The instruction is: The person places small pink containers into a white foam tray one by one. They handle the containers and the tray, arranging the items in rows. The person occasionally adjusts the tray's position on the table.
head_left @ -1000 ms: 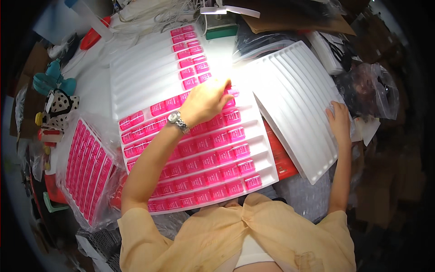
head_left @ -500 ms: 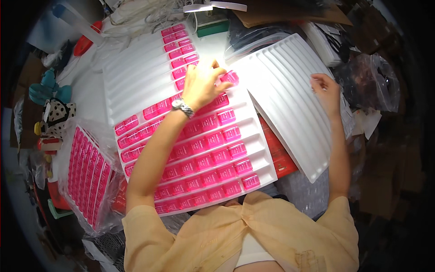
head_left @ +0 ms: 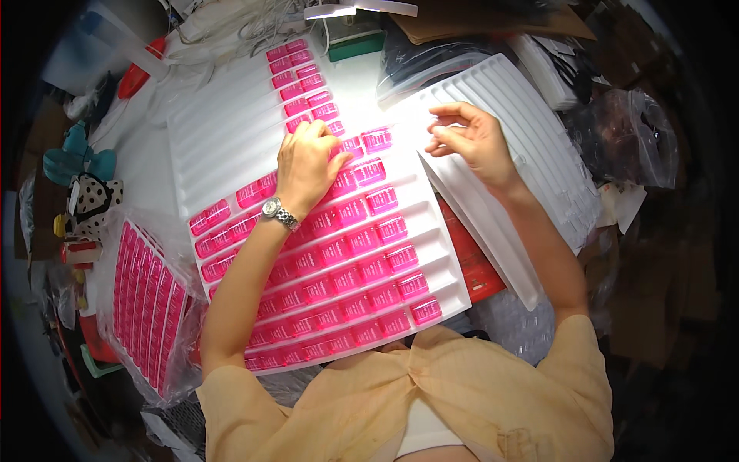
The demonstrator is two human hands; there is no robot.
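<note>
Rows of small glossy pink rectangular pieces (head_left: 363, 239) with pale print sit in the grooves of a white ridged tray (head_left: 433, 246). My left hand (head_left: 306, 165), wearing a metal wristwatch (head_left: 279, 212), rests over an upper row with its fingertips on the pieces and its thumb apart. It hides part of the rows below it. Just right of that thumb, one pink piece (head_left: 377, 139) lies at a row's end. My right hand (head_left: 471, 145) is raised over a second white ridged tray (head_left: 531, 100), fingers curved with gaps between them; nothing plainly shows in them.
A plastic-wrapped pack of pink pieces (head_left: 146, 304) leans at the left. Beyond the trays are tangled cables (head_left: 265, 23), a white lamp (head_left: 360, 9) and a green box (head_left: 356, 48). Clear bags (head_left: 643, 138) lie at right; something red (head_left: 469, 258) shows between the trays.
My left hand has let go of a pink piece, now at the row's end, and moved left. My right hand has left the second tray's far side and moved left; that tray has shifted.
</note>
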